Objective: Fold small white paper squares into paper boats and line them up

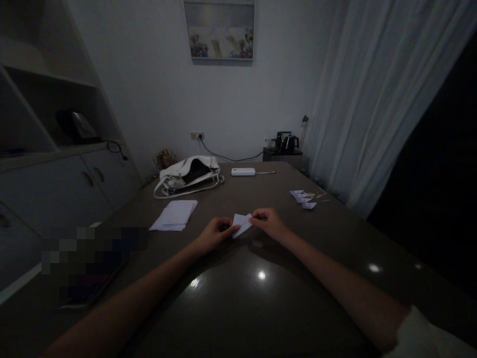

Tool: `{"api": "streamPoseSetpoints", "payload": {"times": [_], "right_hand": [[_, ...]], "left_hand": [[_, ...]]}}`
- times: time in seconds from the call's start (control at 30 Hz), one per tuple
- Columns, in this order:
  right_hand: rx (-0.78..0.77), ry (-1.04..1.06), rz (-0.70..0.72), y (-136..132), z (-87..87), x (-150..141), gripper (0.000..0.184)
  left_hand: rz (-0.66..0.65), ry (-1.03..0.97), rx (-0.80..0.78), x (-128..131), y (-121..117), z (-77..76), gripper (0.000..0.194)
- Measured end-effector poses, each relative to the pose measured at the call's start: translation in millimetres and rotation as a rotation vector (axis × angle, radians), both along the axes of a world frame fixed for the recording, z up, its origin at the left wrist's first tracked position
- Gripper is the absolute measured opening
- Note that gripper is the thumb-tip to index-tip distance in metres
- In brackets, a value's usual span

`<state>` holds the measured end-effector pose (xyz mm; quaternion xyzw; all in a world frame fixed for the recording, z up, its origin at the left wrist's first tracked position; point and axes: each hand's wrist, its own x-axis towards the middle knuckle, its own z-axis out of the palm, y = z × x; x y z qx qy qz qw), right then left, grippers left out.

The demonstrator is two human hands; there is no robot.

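Observation:
A small folded piece of white paper [242,223] is held just above the dark table, between my two hands. My left hand [216,232] pinches its left edge between thumb and fingers. On the opposite side, my right hand [269,222] grips the upper right corner with thumb and forefinger. Left of my hands lies a stack of white paper sheets [175,215]. Several small folded paper pieces [302,199] sit in a row on the right part of the table. The fold details of the held paper are too dim to make out.
At the back of the table [238,308] stands an open white handbag [190,174]. Right of it lies a white power bank [243,172] with a short cable. Small scattered bits [315,195] lie beside the folded pieces. A blurred-out dark object [93,278] lies at the left edge.

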<state>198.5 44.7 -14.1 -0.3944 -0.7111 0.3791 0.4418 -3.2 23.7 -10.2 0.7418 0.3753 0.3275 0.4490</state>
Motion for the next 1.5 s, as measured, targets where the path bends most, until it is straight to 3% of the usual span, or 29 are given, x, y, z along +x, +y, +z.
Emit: {"api": "streamPoseSetpoints", "payload": {"times": [0.27, 0.53, 0.63, 0.77, 0.9, 1.2, 1.5], "right_hand": [[-0.126, 0.161, -0.076, -4, 9.5, 1, 0.021], [-0.169, 0.143, 0.142, -9, -0.4, -7, 0.031], [-0.129, 0.160, 0.140, -8, -3.4, -6, 0.029], [-0.090, 0.118, 0.139, -7, -2.2, -5, 0.021], [-0.076, 0.029, 0.137, -8, -1.3, -6, 0.018], [-0.122, 0.058, 0.150, -11, 0.1, -6, 0.026], [-0.128, 0.085, 0.200, -13, 1.5, -7, 0.028]], "left_hand": [[0.084, 0.015, 0.010, -2, 2, -2.0, 0.040], [-0.007, 0.014, -0.018, 1, -2, 1.3, 0.037], [0.025, -0.019, 0.028, 1, -1, -0.9, 0.037], [0.043, -0.103, 0.073, 0, 0, -3.2, 0.052], [0.023, -0.022, 0.153, 0, 0, -3.2, 0.039], [0.034, 0.151, 0.383, 2, -5, 4.0, 0.046], [0.039, 0.243, 0.436, 1, -2, -0.4, 0.046]]}}
